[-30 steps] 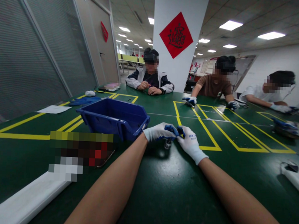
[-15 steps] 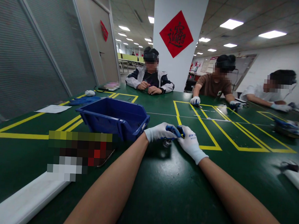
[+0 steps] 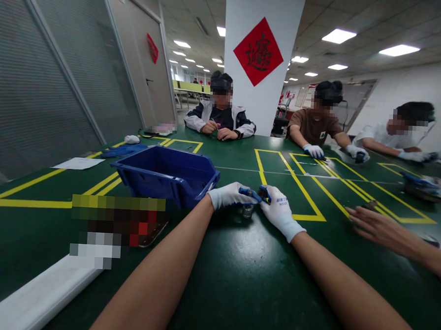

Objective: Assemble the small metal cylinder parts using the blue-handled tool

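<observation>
Both my hands wear white gloves with blue-coated fingers and meet just above the green table (image 3: 215, 263). My left hand (image 3: 234, 193) has its fingers closed in a pinch; whatever lies in them is too small to make out. Facing it, my right hand (image 3: 277, 207) is also closed, its fingertips almost touching the left ones and hiding what they grip. Under the left fingers a small round metal part (image 3: 247, 211) stands on the table. Beside my left hand is a blue plastic bin (image 3: 161, 174), whose front corner nearly reaches the glove.
A bare hand of another person (image 3: 383, 225) reaches in from the right. Yellow tape lines (image 3: 308, 217) mark the table. White paper (image 3: 79, 163) lies left of the bin; a white bar (image 3: 40, 293) sits at lower left. Several people sit across the table.
Another person's bare hand has come in at the right edge. The co-worker in brown has moved both gloved hands rightward. My hands stay nearly in place, close together.
</observation>
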A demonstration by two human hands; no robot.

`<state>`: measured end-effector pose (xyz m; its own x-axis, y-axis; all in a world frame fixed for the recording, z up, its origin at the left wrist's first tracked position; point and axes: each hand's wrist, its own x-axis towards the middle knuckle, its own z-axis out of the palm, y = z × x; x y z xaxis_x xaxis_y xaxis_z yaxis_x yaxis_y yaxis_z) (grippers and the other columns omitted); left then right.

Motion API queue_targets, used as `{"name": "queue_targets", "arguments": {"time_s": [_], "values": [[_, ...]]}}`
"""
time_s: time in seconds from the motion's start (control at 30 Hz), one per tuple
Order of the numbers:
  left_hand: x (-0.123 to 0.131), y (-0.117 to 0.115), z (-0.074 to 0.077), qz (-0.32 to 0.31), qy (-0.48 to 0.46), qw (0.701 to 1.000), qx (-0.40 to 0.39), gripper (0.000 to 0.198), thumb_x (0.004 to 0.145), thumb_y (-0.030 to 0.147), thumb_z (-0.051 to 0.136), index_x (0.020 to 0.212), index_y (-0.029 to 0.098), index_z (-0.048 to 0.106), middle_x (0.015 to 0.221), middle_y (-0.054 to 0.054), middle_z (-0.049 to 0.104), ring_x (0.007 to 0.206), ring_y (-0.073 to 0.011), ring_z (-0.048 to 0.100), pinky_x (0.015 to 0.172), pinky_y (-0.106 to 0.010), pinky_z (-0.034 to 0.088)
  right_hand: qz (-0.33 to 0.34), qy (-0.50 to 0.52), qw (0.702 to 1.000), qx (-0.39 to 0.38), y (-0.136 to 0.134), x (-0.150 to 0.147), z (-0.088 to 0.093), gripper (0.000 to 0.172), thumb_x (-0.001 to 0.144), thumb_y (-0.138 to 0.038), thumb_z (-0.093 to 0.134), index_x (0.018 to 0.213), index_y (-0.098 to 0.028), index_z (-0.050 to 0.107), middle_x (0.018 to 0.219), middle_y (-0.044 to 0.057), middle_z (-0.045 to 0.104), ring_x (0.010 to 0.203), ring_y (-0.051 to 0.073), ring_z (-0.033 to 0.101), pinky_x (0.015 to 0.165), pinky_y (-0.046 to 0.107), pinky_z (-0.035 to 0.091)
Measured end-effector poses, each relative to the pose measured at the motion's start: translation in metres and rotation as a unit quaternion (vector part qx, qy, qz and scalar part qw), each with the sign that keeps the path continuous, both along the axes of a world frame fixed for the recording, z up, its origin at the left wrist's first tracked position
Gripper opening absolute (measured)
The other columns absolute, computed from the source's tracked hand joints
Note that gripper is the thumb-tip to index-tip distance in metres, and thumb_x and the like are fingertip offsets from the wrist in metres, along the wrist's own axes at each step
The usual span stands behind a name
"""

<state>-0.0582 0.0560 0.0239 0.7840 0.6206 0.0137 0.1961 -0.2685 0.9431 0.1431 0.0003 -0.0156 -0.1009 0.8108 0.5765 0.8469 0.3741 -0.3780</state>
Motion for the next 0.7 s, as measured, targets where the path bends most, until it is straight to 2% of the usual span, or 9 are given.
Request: {"name": "queue_targets", "arguments": {"time_s": [0.13,0.3,0.4,0.47,0.57,0.7], "values": [[0.003,-0.001,-0.004,-0.019,0.011,1.0,0.0,0.042,0.065,0.04,0.072,0.096,0.011,0.07,0.082,-0.005,0.068,0.07,-0.0128,0.058,0.067,-0.023,0.045,-0.012,-0.002,1.0,0.002,0.001,0.001,-0.001,0.041,0.075,-0.025,0.059,0.115,-0.021,0.054,0.11,0.009,0.059,0.101,0.023,0.056,0.09,0.039,0.044],[0.007,-0.001,-0.006,-0.01,0.008,1.0,0.02,0.043,0.067,0.045,0.07,0.093,0.011,0.068,0.081,-0.005,0.067,0.068,-0.0131,0.057,0.066,-0.023,0.044,-0.038,-0.001,0.999,0.022,0.002,0.002,-0.001,0.043,0.074,-0.027,0.06,0.116,-0.02,0.053,0.11,0.01,0.058,0.102,0.025,0.054,0.089,0.041,0.044],[0.016,-0.003,-0.01,0.032,0.016,0.996,0.079,0.043,0.076,0.053,0.058,0.089,0.013,0.066,0.076,-0.004,0.065,0.064,-0.0138,0.056,0.062,-0.024,0.043,-0.07,0.005,0.996,0.046,0.003,0.003,0.0,0.046,0.074,-0.029,0.061,0.117,-0.02,0.052,0.111,0.011,0.057,0.101,0.026,0.054,0.089,0.043,0.043],[0.026,-0.006,-0.014,0.095,0.043,0.981,0.164,0.046,0.082,0.057,0.046,0.088,0.015,0.065,0.077,-0.005,0.065,0.066,-0.0164,0.057,0.064,-0.026,0.043,-0.088,0.007,0.995,0.055,0.002,0.004,0.002,0.044,0.073,-0.03,0.061,0.116,-0.02,0.052,0.11,0.011,0.056,0.1,0.027,0.053,0.088,0.043,0.042],[0.042,-0.014,-0.018,0.179,0.104,0.934,0.291,0.048,0.084,0.059,0.04,0.094,0.018,0.063,0.086,-0.01,0.065,0.078,-0.0232,0.059,0.073,-0.032,0.043,-0.101,0.004,0.993,0.065,0.001,0.004,0.005,0.04,0.073,-0.027,0.06,0.112,-0.02,0.054,0.108,0.011,0.056,0.099,0.027,0.052,0.088,0.043,0.041],[0.058,-0.026,-0.018,0.217,0.184,0.893,0.35,0.052,0.085,0.06,0.034,0.097,0.017,0.061,0.091,-0.015,0.063,0.086,-0.0302,0.059,0.08,-0.04,0.041,-0.12,-0.006,0.988,0.101,-0.003,0.002,0.009,0.037,0.073,-0.02,0.056,0.11,-0.021,0.058,0.113,0.011,0.053,0.107,0.028,0.047,0.09,0.045,0.038]]}}
